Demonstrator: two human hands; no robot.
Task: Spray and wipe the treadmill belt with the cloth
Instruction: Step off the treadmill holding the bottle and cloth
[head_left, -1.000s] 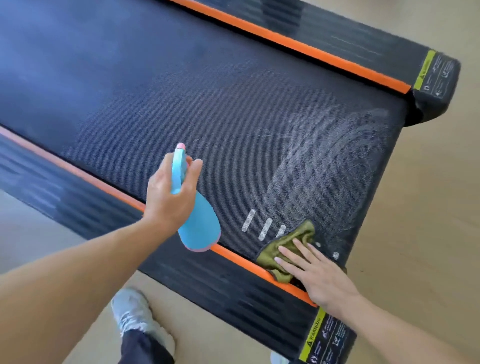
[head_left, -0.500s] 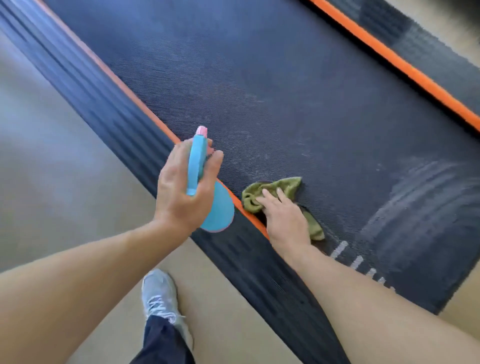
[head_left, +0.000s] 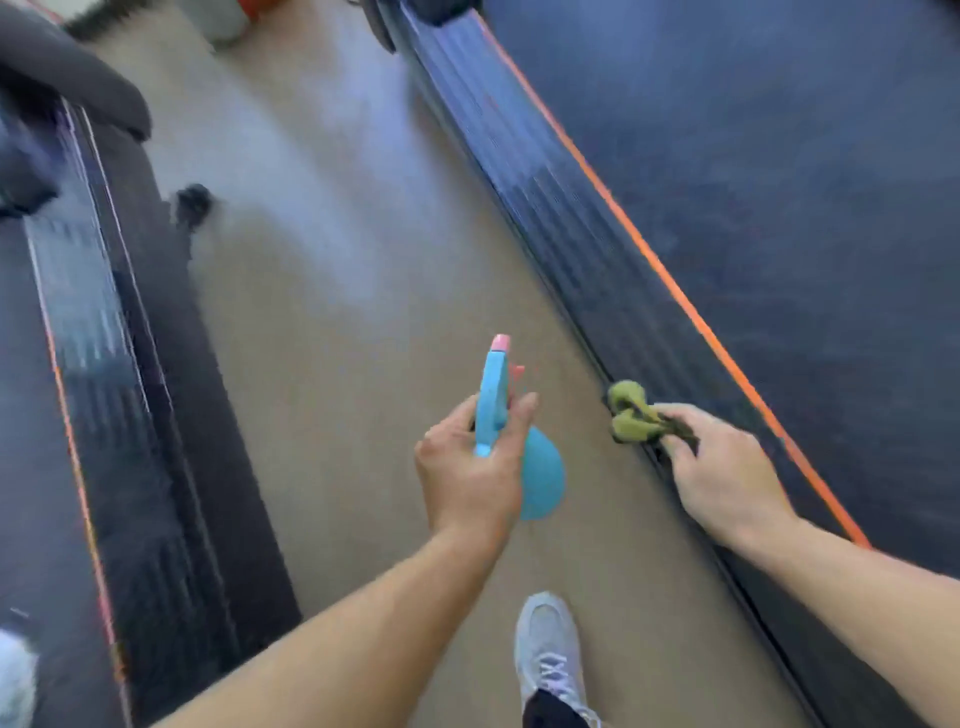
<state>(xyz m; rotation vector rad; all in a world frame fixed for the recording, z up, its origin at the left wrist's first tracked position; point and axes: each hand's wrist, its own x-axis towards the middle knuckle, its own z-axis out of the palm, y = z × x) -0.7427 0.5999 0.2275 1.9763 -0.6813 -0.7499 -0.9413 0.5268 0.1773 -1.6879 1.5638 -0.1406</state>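
Note:
The dark treadmill belt (head_left: 779, 171) fills the right of the blurred view, bordered by an orange stripe (head_left: 670, 280) and a black ribbed side rail (head_left: 561, 244). My left hand (head_left: 472, 478) grips a blue spray bottle (head_left: 511, 441) with a pink nozzle, held over the floor left of the rail. My right hand (head_left: 727, 478) pinches a bunched green cloth (head_left: 631, 413) over the side rail's outer edge, off the belt.
A tan floor strip (head_left: 332, 322) runs between this treadmill and a second treadmill (head_left: 104, 415) at the left. My grey shoe (head_left: 548, 654) stands on the floor below the hands. A small dark object (head_left: 193, 200) lies on the floor near the left machine.
My right hand lifted the cloth off the belt's near edge and bunched it up over the side rail. The view swung left, and the bottle now hangs over the floor.

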